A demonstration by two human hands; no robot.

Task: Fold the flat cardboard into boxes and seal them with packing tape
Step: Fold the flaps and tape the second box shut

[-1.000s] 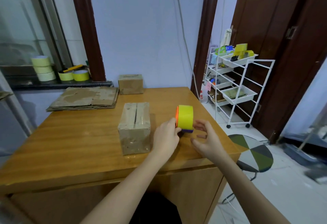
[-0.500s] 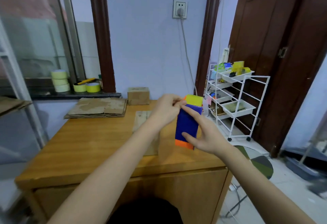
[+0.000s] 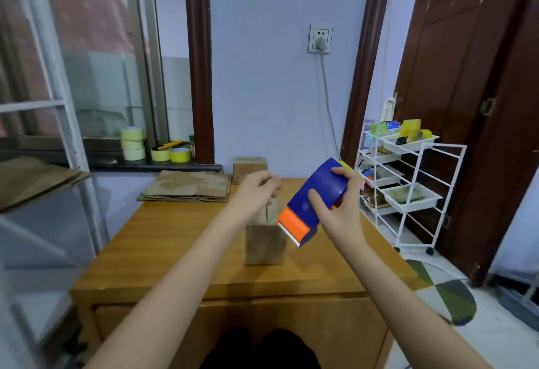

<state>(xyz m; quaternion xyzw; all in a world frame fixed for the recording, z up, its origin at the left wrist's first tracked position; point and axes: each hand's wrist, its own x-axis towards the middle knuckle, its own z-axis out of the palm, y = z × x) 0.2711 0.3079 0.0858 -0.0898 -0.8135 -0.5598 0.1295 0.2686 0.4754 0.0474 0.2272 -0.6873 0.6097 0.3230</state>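
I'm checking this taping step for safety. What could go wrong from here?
The tape dispenser is held in the right hand with its serrated blade facing the left hand, which could get nicked. The folded box stands unheld on the table and may slide when tape is pressed on.

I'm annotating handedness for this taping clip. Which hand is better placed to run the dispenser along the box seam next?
Right, probably. The right hand already grips the tape dispenser, cutter end pointing down toward the box; the left hand holds no tool.
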